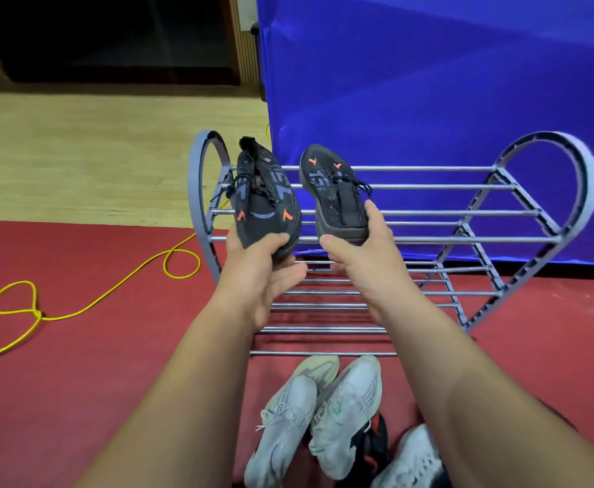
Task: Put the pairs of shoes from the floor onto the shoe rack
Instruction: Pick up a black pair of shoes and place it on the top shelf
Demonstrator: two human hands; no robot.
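Head view: my left hand (pixel 263 265) curls round the toe of the left black shoe (pixel 265 202) at 11 o'clock. My right hand (pixel 358 251) clamps the near end of the right black shoe (pixel 336 195) at 1 o'clock. I hold both over the shoe rack (pixel 464 213). White shoes (pixel 309 413) lie on the floor at 6 o'clock.

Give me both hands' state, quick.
Left hand: closed, holding the left black shoe by its toe.
Right hand: closed, holding the right black shoe by its heel.
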